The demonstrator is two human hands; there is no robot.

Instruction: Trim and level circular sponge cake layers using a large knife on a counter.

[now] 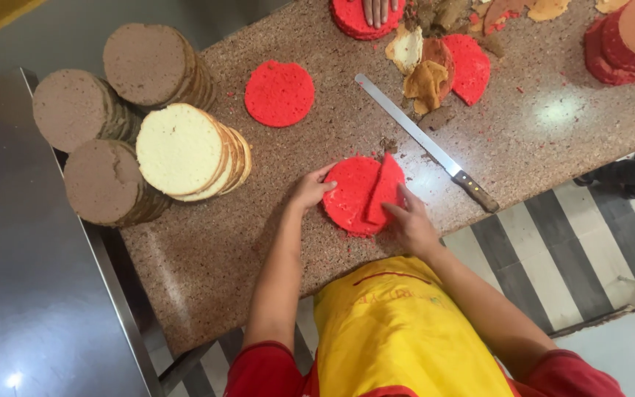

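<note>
Red cake round (350, 195) lay flat on the speckled granite table (259, 220), near the front edge, between both hands. Left hand (310, 190) rested against the round's left rim, fingers loosely curved and spread, gripping nothing. Right hand (409, 224) sat at the round's lower right, fingers pressed on a cut red slice (385, 187) that lay tilted across the round's right half; hand mostly open, not closed around it. Round: spongy, matte, bright red, with crumbs scattered just beside it. A long knife (424, 143), flat steel blade and dark handle, lay diagonally on the table just beyond the right hand, untouched. A second red round (279, 93) lay apart, further back. To the left stood tilted stacks of brown rounds (148, 62) and a pale cream stack (181, 151). Trimmings (428, 77), red and tan, were heaped at the far edge, where another person's hand (378, 10) pressed a red round.
</note>
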